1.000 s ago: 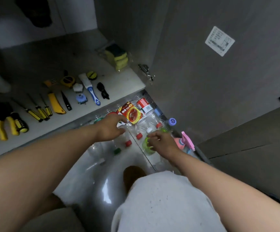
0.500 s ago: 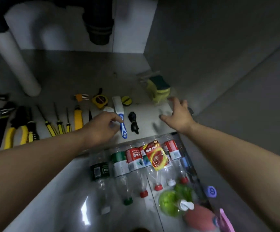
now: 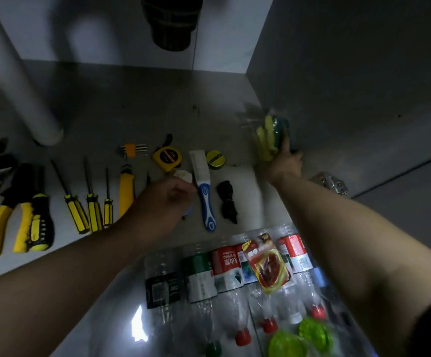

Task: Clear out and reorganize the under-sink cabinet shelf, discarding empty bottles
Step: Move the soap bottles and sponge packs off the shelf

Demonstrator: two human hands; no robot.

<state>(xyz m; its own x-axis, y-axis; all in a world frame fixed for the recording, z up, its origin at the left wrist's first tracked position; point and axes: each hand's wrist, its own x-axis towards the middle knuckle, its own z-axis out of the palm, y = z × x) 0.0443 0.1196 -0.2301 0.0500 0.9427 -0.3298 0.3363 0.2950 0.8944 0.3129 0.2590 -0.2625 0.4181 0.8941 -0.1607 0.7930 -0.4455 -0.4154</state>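
Noting from the head view, the only one. The cabinet shelf [image 3: 121, 117] ran across the upper half, grey and dim. The right hand [image 3: 284, 162] sat at about 2 o'clock, in the shelf's far right corner, with its fingers wrapped round the sponge pack [image 3: 269, 136]. The pack stood on edge, tilted, close against the side wall. The left hand [image 3: 164, 199] was near centre, above the shelf's front part and just beside the blue-handled brush [image 3: 205, 191]. Its fingers were curled but blurred, so I could not tell whether it held anything.

The empty bottles [image 3: 226, 266] lay in a row at 6 o'clock, below the shelf's front edge, caps toward the wearer. A red-and-yellow packet [image 3: 269, 264] lay across them. Hand tools lined the shelf from 9 o'clock inward: pliers [image 3: 5, 210], screwdrivers [image 3: 76, 206], tape measure [image 3: 167, 157]. A white pipe [image 3: 18, 81] stood at 10 o'clock.

Handling, as judged:
- **Sponge pack:** probably very light and soft, yielding under a squeeze. Its film wrap is likely slick, so it is better held across the broad faces of the stack than by a loose corner of film.
- **Bottles:** they looked clear and thin-walled, so light, easily crushed and apt to roll. They are best taken round the labelled waist or by the neck under the cap.
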